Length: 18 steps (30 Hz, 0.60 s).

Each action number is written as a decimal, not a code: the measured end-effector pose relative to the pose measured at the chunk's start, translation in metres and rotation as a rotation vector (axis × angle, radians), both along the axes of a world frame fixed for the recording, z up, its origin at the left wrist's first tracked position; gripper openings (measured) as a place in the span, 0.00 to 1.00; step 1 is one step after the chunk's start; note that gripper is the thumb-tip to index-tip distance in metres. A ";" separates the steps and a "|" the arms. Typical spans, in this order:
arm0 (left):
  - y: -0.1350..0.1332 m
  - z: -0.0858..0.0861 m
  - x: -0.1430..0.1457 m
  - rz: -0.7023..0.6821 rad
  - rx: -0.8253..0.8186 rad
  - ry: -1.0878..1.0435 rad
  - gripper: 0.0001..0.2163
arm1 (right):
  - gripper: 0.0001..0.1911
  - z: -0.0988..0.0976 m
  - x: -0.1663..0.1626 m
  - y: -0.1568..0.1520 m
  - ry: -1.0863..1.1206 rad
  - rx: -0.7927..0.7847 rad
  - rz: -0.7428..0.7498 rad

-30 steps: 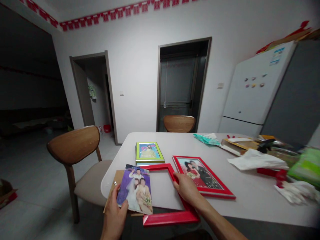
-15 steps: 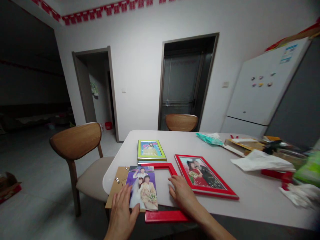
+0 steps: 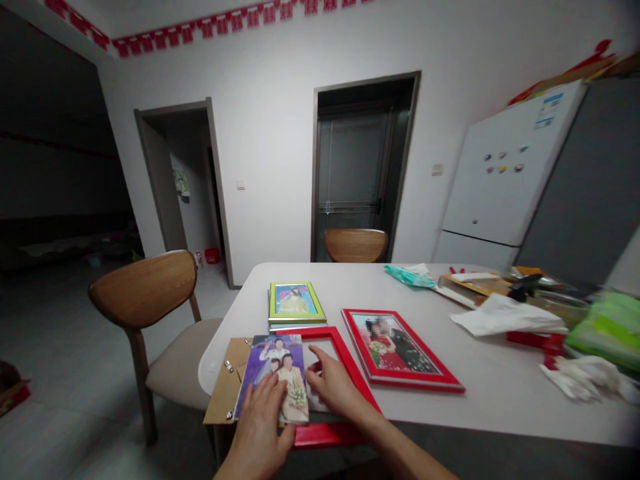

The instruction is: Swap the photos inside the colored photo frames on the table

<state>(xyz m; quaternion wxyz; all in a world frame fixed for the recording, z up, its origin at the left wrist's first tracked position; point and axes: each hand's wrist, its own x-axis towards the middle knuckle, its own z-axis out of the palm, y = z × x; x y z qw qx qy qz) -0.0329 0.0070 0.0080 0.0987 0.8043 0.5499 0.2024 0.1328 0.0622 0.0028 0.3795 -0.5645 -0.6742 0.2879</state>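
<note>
Your left hand (image 3: 260, 427) presses flat on the photo (image 3: 277, 363), fingers open. Your right hand (image 3: 334, 388), fingers spread, rests inside the empty red frame (image 3: 325, 435).

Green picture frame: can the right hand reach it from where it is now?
Probably yes. The right hand lies flat inside the empty red frame, and the green picture frame sits just past that frame's far edge. Nothing tall stands between them.
</note>
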 end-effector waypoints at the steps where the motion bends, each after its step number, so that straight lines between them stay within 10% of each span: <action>1: 0.001 -0.001 0.002 -0.013 0.006 -0.005 0.25 | 0.29 -0.002 -0.007 0.003 0.095 -0.048 0.005; 12: 0.018 0.012 0.018 -0.027 0.301 -0.512 0.21 | 0.28 0.046 -0.033 -0.010 0.803 0.023 0.127; 18: 0.013 0.029 0.036 0.159 0.116 -1.178 0.18 | 0.23 0.022 -0.022 -0.008 0.854 -0.313 -0.036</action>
